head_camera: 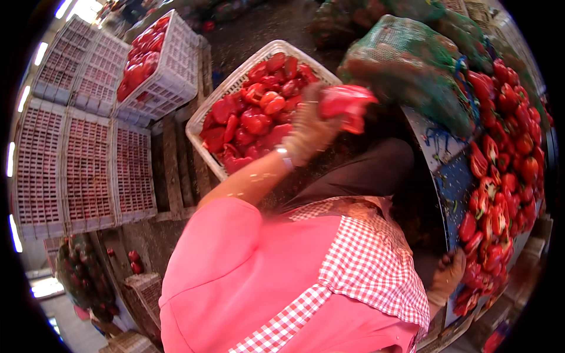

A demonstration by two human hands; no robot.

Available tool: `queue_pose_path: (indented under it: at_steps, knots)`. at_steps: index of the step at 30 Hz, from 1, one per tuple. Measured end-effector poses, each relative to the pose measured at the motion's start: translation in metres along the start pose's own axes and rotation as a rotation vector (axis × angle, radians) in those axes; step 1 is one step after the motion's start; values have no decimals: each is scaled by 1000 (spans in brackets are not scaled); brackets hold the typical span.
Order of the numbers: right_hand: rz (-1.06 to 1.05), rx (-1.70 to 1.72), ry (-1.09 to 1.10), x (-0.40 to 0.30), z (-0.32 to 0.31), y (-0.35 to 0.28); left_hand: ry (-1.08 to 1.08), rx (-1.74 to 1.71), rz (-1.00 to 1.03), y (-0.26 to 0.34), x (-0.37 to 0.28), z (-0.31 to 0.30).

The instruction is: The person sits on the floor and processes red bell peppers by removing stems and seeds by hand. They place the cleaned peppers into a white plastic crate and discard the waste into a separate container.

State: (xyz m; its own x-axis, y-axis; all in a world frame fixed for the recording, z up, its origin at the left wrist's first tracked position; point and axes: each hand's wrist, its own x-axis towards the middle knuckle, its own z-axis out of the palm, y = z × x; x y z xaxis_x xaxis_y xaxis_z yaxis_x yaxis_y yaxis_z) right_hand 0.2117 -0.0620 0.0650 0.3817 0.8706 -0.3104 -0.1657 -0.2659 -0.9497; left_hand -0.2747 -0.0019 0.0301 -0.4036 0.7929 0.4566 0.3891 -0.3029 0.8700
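Observation:
My left hand (309, 125), in a soiled glove, is shut on a red bell pepper (346, 103) that looks cut and is blurred. It is above the right side of a white plastic crate (204, 102), which is filled with red bell peppers (256, 121), some of them halved or in pieces. My right hand (446, 276), also gloved, is by the near edge of a blue-topped table (457, 194), its fingers curled. Whether it holds anything cannot be made out. Close to it is a long heap of red bell peppers (494, 220), several split so the pale insides show.
Green mesh sacks (406, 70) rest at the table's far end. To my left stand stacked white crates (88, 167) with red contents, and another crate (176, 66) of peppers is tilted in view. Wooden pallet slats (172, 159) lie below. A full mesh sack (84, 273) stands at lower left.

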Motion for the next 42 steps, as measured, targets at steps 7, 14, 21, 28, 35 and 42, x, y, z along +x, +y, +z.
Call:
queue_pose_path:
  at_steps: [7,14,21,28,35,42]
  knots:
    - [278,155,369,30,-181,45,344,1103,-169,-43,-54,-218]
    - [273,-6,379,43,-152,46,-525,1714,-575,-74,-115,-214]
    - [152,-251,355,-4,-105,29,-287,1443,-285,-139,-105,-229]
    - [124,-590,667,-78,-154,29,-252,1530,-464,-203,-124,-230]
    - [405,-1887,112,-73,-219,94,-407,1576,-607,-163,-96,-217]
    - [-1061,-1292,226,94,13,-54,-167,1404,-352,-151,-70,-183]
